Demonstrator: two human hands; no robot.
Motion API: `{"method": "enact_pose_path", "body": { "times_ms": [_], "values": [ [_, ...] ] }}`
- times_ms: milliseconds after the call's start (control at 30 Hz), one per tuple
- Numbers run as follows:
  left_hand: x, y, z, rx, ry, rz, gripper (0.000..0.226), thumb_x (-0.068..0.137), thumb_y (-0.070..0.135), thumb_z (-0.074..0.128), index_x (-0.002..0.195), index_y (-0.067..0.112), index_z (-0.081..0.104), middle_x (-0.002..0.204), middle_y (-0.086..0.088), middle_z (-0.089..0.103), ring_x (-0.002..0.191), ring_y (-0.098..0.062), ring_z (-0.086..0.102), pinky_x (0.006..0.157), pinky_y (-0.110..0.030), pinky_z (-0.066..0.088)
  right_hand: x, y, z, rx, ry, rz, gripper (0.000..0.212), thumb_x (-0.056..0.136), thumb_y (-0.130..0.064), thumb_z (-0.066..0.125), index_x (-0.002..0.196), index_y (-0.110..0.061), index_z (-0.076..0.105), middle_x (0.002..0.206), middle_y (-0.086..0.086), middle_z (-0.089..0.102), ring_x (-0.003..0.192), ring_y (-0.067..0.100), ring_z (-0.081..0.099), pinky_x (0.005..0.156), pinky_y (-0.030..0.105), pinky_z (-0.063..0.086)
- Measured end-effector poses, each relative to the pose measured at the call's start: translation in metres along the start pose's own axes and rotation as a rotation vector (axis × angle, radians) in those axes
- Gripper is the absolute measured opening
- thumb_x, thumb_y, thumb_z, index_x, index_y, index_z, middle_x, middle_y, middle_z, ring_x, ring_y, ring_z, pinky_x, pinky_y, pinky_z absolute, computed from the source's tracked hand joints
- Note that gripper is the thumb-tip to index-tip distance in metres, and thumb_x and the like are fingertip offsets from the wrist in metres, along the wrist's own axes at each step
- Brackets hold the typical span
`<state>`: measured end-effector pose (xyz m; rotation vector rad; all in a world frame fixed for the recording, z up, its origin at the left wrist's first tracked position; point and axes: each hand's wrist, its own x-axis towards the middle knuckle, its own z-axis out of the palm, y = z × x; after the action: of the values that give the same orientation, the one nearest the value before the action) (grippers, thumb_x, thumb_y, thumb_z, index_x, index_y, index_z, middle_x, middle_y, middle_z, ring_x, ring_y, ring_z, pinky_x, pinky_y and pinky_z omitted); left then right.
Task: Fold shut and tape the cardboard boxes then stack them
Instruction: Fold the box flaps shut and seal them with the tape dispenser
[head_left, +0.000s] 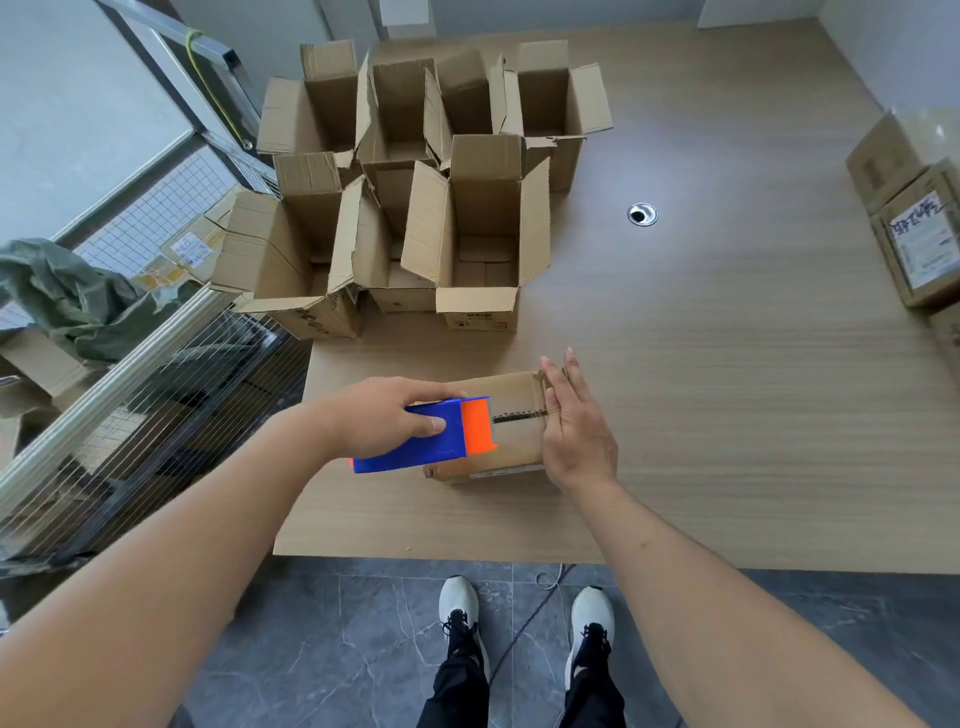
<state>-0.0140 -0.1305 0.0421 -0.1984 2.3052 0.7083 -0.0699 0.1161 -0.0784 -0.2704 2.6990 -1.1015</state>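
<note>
left hand (387, 415) has its fingers curled round a blue and orange tape dispenser (434, 434), resting on top of the closed cardboard box (511, 441) near the front edge of the table (727, 415). right hand (574, 431) lies flat against the box's right end, fingers straight and together. the open boxes (415, 182) sit clustered further back on the table.

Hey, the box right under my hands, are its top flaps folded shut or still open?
Shut: the box shows flat flaps meeting along a seam between the tape dispenser and right hand.

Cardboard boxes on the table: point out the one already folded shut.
The closed box nearest the table's front edge, under the blue-and-orange tape dispenser in the left hand, right hand flat against its side. The open boxes behind all have flaps up.
</note>
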Motion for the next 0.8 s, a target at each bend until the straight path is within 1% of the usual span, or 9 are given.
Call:
{"method": "enact_pose_path", "body": {
  "times_ms": [133,233,300,433,533,633,700,733,800],
  "values": [
    [-0.016,-0.047,-0.014,-0.144,-0.059,-0.057,0.039,0.105,0.034,0.055,0.134,0.06,0.052,0.125,0.018,0.062,0.108,-0.008,0.057,0.09,-0.035,0.041,-0.001,-0.003,0.0,-0.042,0.019,0.014,0.044,0.11,-0.041,0.024,0.151,-0.053,0.032,0.165,-0.032,0.009,0.141,0.014,0.042,0.088,0.033,0.048],
    [-0.027,-0.089,-0.02,-0.239,-0.09,-0.087,0.038,0.105,0.028,0.057,0.132,0.054,0.056,0.12,0.017,0.069,0.113,-0.016,0.061,0.106,-0.042,0.041,0.0,-0.003,0.002,-0.085,0.032,0.021,0.044,0.11,-0.042,0.021,0.151,-0.054,0.031,0.165,-0.03,0.01,0.137,0.016,0.047,0.079,0.03,0.046],
    [-0.026,-0.105,-0.018,-0.28,-0.107,-0.087,0.038,0.105,0.028,0.057,0.133,0.053,0.056,0.118,0.017,0.07,0.112,-0.016,0.062,0.108,-0.042,0.04,0.0,-0.003,0.004,-0.106,0.046,0.016,0.044,0.11,-0.043,0.021,0.151,-0.054,0.031,0.165,-0.029,0.011,0.136,0.016,0.048,0.079,0.03,0.048],
    [-0.01,-0.108,-0.008,-0.229,-0.088,-0.116,0.041,0.105,0.035,0.056,0.141,0.054,0.05,0.122,0.02,0.065,0.111,-0.008,0.059,0.095,-0.032,0.042,0.001,-0.001,0.004,-0.193,0.046,0.001,0.044,0.108,-0.046,0.022,0.151,-0.051,0.032,0.167,-0.021,0.018,0.131,0.024,0.05,0.09,0.042,0.05],
    [-0.001,-0.103,0.001,-0.219,-0.068,-0.087,0.035,0.106,0.038,0.053,0.129,0.063,0.049,0.118,0.023,0.062,0.106,-0.004,0.057,0.085,-0.027,0.039,0.001,-0.006,0.006,-0.415,0.139,-0.041,0.043,0.109,-0.039,0.031,0.151,-0.041,0.04,0.167,-0.004,0.027,0.133,0.031,0.047,0.105,0.05,0.039],
    [0.001,-0.099,0.01,-0.249,-0.048,-0.065,0.033,0.106,0.039,0.051,0.124,0.066,0.046,0.116,0.025,0.058,0.103,-0.006,0.056,0.082,-0.031,0.038,0.002,-0.019,0.005,-0.667,0.163,-0.072,0.052,0.1,-0.014,0.047,0.151,-0.027,0.042,0.17,0.008,0.014,0.148,0.038,0.029,0.117,0.056,0.026],
    [0.002,-0.098,0.017,-0.312,-0.032,-0.035,0.036,0.106,0.037,0.052,0.128,0.065,0.048,0.117,0.024,0.059,0.104,-0.007,0.057,0.083,-0.031,0.039,-0.004,-0.035,0.008,-0.644,0.165,-0.04,0.06,0.096,-0.006,0.044,0.154,-0.022,0.038,0.17,0.015,0.006,0.153,0.041,0.02,0.119,0.06,0.022],
    [0.002,-0.098,0.021,-0.34,-0.034,-0.018,0.037,0.106,0.036,0.053,0.13,0.064,0.049,0.12,0.023,0.06,0.106,-0.009,0.057,0.087,-0.033,0.041,-0.009,-0.046,0.013,-0.599,0.158,-0.033,0.056,0.1,-0.014,0.041,0.155,-0.023,0.035,0.17,0.017,0.003,0.153,0.043,0.017,0.119,0.063,0.022],
    [0.004,-0.093,0.035,-0.408,-0.046,0.027,0.04,0.106,0.032,0.053,0.136,0.059,0.05,0.125,0.019,0.062,0.111,-0.013,0.058,0.094,-0.035,0.042,-0.021,-0.061,0.027,-0.556,0.064,-0.022,0.059,0.103,-0.053,0.033,0.159,-0.035,0.023,0.17,0.018,-0.006,0.154,0.048,0.005,0.121,0.067,0.011]
  ]
}}
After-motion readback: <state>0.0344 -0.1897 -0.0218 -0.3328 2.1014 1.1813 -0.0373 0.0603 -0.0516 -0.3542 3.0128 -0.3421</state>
